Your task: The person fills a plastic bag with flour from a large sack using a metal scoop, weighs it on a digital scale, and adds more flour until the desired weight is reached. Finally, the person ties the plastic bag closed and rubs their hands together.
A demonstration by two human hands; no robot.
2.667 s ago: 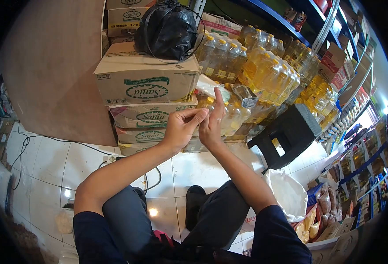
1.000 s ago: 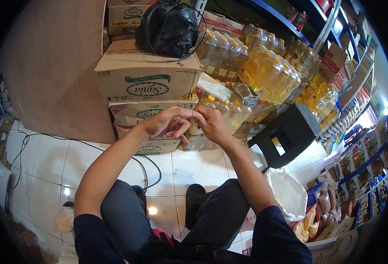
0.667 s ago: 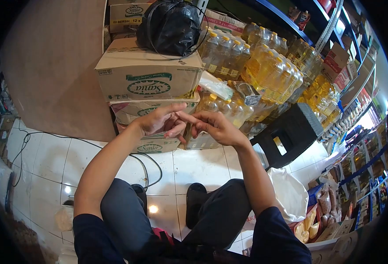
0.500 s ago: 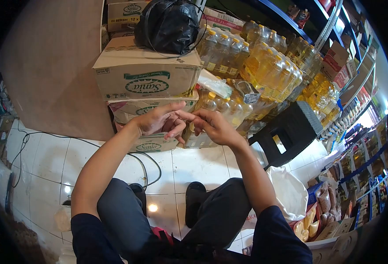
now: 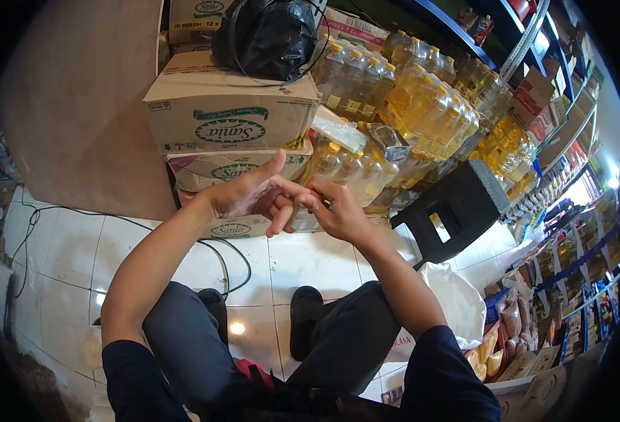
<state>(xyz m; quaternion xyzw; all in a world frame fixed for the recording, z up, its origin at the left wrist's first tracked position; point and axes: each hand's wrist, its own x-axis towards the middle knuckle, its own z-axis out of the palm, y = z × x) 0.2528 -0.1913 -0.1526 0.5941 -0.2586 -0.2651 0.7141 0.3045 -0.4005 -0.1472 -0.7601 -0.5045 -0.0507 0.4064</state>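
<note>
My left hand (image 5: 253, 197) is held out in front of my knees, palm partly up. Its thumb sticks up, one finger reaches toward the right, and the others bend loosely with nothing in them. My right hand (image 5: 338, 211) meets it from the right, its thumb and fingers closed around the tip of that stretched finger. No object shows between the two hands. Behind them stand stacked cardboard cartons (image 5: 229, 116) marked Sania and shrink-wrapped bottles of yellow oil (image 5: 348, 169).
A black plastic stool (image 5: 457, 211) lies tipped at the right, above a white sack (image 5: 457, 299). A black bag (image 5: 271, 39) sits on the cartons. Black cable (image 5: 229, 271) runs over the tiled floor (image 5: 64, 246). Shelves of goods (image 5: 584, 253) line the right side.
The view has shifted slightly. My left thumb is raised more upright, and my right fingers remain closed at the left fingertip.
</note>
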